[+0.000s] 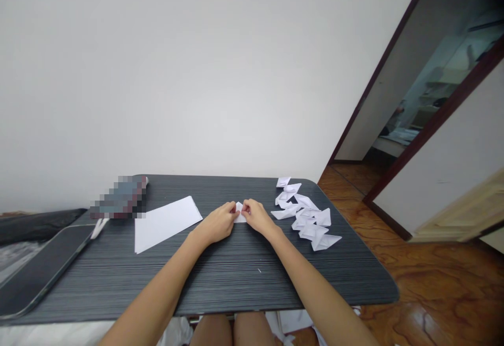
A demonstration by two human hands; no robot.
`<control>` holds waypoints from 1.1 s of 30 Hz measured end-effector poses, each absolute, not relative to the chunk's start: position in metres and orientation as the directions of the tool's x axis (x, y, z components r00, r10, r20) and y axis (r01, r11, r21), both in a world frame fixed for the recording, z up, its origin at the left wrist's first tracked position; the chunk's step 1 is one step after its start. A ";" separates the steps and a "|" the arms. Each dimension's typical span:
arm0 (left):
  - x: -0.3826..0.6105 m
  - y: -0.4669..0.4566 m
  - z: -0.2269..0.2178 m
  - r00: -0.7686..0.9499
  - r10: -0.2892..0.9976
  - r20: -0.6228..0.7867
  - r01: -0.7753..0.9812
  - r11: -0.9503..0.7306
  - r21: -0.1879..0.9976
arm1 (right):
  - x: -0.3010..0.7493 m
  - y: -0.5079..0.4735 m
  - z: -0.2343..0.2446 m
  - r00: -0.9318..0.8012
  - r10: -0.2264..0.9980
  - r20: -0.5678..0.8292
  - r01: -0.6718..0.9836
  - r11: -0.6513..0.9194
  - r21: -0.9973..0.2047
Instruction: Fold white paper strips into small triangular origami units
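Observation:
A small folded piece of white paper (240, 214) rests on the dark table between my hands, its pointed top facing the wall. My left hand (222, 221) pinches its left side, fingers curled. On the opposite edge, my right hand (255, 213) grips the paper between thumb and fingers. Part of the paper is hidden behind the fingertips. To the right of my hands lie several folded paper boats (305, 213), grouped in a loose cluster. A stack of flat white paper sheets (167, 224) lies to the left.
The dark wood-grain table (236, 288) stands against a white wall (220, 73). At the back left is a blurred-out object (122, 199); a dark flat panel (45, 270) lies at the left edge. A doorway (394, 99) opens on the right.

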State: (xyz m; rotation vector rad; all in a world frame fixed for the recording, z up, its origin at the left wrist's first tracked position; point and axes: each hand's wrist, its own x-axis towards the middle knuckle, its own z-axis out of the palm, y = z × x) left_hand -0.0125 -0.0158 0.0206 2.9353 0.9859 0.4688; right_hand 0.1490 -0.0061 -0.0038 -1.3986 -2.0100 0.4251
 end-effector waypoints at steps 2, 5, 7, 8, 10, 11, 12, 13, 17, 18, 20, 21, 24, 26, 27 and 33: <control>-0.010 -0.013 0.017 0.730 0.618 0.292 0.606 -0.783 0.141 | 0.148 -0.006 -0.005 -0.204 0.922 0.328 0.704 0.371 -0.605; -0.008 -0.006 0.009 0.652 0.684 0.326 0.643 -0.727 0.241 | 0.146 -0.004 -0.005 -0.179 0.927 0.331 0.699 0.356 -0.620; -0.007 -0.001 0.004 0.592 0.724 0.355 0.653 -0.689 0.315 | 0.145 -0.002 -0.004 -0.181 0.936 0.303 0.705 0.338 -0.623; -0.007 0.001 0.002 0.560 0.742 0.369 0.659 -0.668 0.345 | 0.145 -0.001 -0.003 -0.182 0.942 0.283 0.710 0.325 -0.624; -0.007 0.004 -0.001 0.486 0.793 0.368 0.696 -0.606 0.386 | 0.146 0.001 -0.002 -0.184 0.951 0.248 0.714 0.303 -0.632; -0.008 0.005 -0.001 0.449 0.823 0.348 0.723 -0.563 0.400 | 0.147 0.002 -0.002 -0.185 0.953 0.239 0.707 0.299 -0.641; -0.009 0.005 -0.001 0.417 0.852 0.318 0.748 -0.520 0.412 | 0.148 0.002 -0.002 -0.193 0.952 0.236 0.694 0.303 -0.654; -0.009 0.005 0.000 0.395 0.874 0.283 0.766 -0.483 0.423 | 0.149 0.001 -0.001 -0.208 0.949 0.238 0.676 0.315 -0.666; -0.011 0.002 0.006 0.413 0.887 0.209 0.764 -0.462 0.450 | 0.153 -0.004 0.000 -0.246 0.931 0.270 0.667 0.365 -0.650; -0.012 0.001 0.007 0.422 0.882 0.210 0.758 -0.470 0.451 | 0.154 -0.006 0.000 -0.235 0.932 0.276 0.692 0.360 -0.625; -0.012 0.001 0.009 0.437 0.873 0.215 0.748 -0.486 0.452 | 0.153 -0.008 0.003 -0.216 0.934 0.284 0.748 0.345 -0.567; -0.013 0.000 0.009 0.450 0.866 0.216 0.739 -0.497 0.454 | 0.153 -0.010 0.004 -0.227 0.931 0.286 0.767 0.352 -0.537; -0.014 0.000 0.010 0.529 0.820 0.218 0.688 -0.565 0.455 | 0.154 -0.013 0.009 -0.340 0.899 0.276 0.770 0.435 -0.467; -0.015 0.000 0.010 0.581 0.780 0.233 0.654 -0.618 0.437 | 0.155 -0.015 0.012 -0.411 0.874 0.260 0.759 0.486 -0.433; -0.016 0.000 0.010 0.601 0.760 0.247 0.640 -0.643 0.420 | 0.155 -0.017 0.013 -0.432 0.864 0.258 0.757 0.503 -0.417; -0.018 -0.003 0.011 0.686 0.663 0.301 0.554 -0.743 0.374 | 0.156 -0.023 0.018 -0.478 0.825 0.302 0.743 0.563 -0.362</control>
